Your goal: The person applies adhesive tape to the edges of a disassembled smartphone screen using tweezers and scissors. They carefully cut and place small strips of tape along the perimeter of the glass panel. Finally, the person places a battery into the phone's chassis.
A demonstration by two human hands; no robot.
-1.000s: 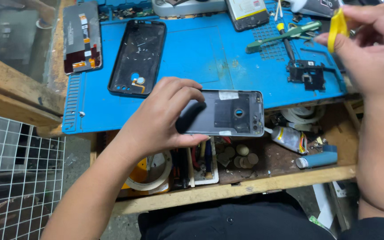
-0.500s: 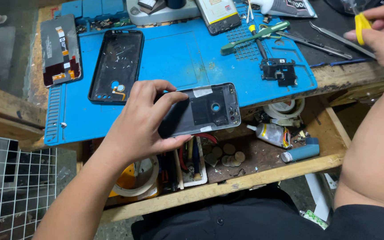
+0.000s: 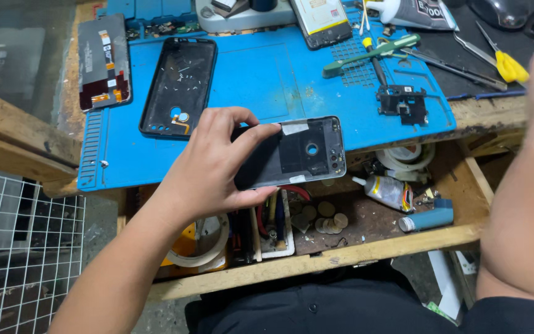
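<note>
My left hand (image 3: 208, 167) grips a dark phone back housing (image 3: 307, 151) by its left end and holds it flat over the front edge of the blue work mat (image 3: 261, 74) and the open drawer. The housing's inner side faces up, with a round hole near its right end. My right forearm (image 3: 526, 185) rises along the right edge. Its hand is cut off at the top right corner, so I cannot see the fingers. Yellow-handled scissors (image 3: 509, 65) show right beside that arm.
A black phone frame (image 3: 180, 86), a phone screen part (image 3: 103, 62), a small black camera bracket (image 3: 403, 102) and a green-handled screwdriver (image 3: 369, 52) lie on the mat. The wooden drawer (image 3: 316, 263) holds a glue tube (image 3: 387, 188), coins, tape rolls and a blue lighter (image 3: 429, 218). A wire grid stands at lower left.
The view shifted, so the mat and drawer now sit higher and further left. My right hand with the yellow-handled tool moved up and right, out of the frame. The left hand keeps hold of the housing.
</note>
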